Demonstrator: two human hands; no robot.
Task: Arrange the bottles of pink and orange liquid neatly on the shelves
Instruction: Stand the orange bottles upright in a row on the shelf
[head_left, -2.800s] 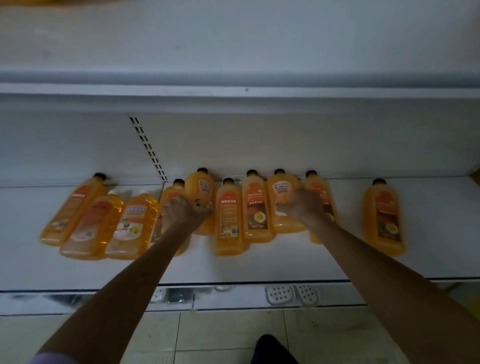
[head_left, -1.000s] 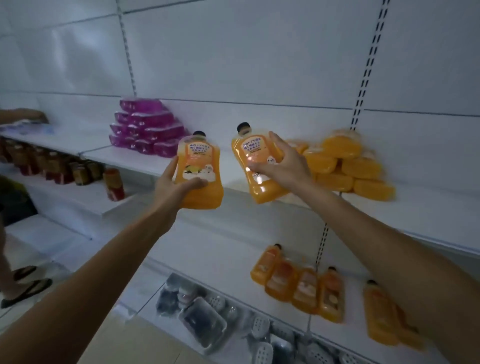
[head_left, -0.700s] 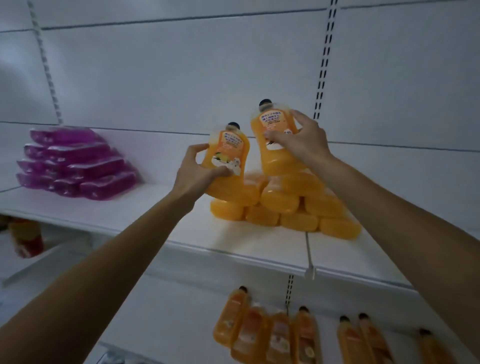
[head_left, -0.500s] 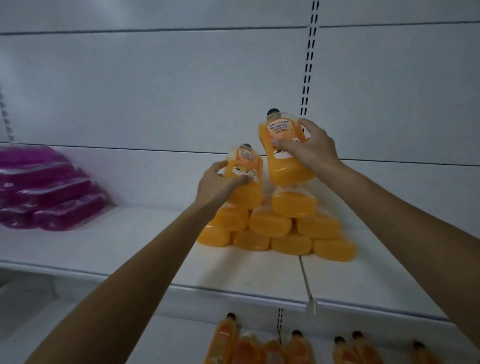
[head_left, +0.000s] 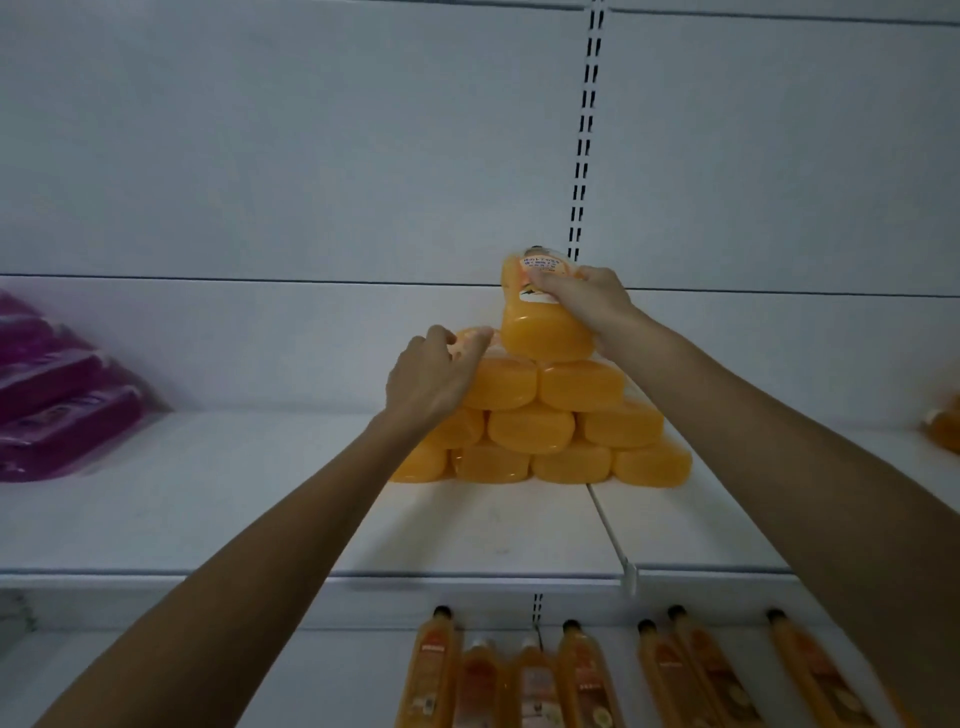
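A pyramid of orange bottles (head_left: 530, 434) lies on the upper shelf (head_left: 208, 519), bottoms facing me. My right hand (head_left: 587, 301) grips an orange bottle (head_left: 540, 330) by its labelled upper part and holds it tilted at the pyramid's peak. My left hand (head_left: 431, 379) curls its fingers over the end of a second orange bottle (head_left: 470, 338), which lies on the pyramid's left side just below the peak and is mostly hidden by the hand. A stack of pink bottles (head_left: 57, 410) lies at the shelf's left end.
On the lower shelf, several orange bottles (head_left: 582, 675) lie side by side with caps pointing to the back. Another orange bottle (head_left: 945, 431) shows at the far right edge. A slotted upright rail (head_left: 584, 130) runs up the white back wall.
Both hands carried their orange bottles from the lower shelf up to the pyramid. Over the last half second the left bottle came down onto the stack's left side and the right bottle sank toward the peak.
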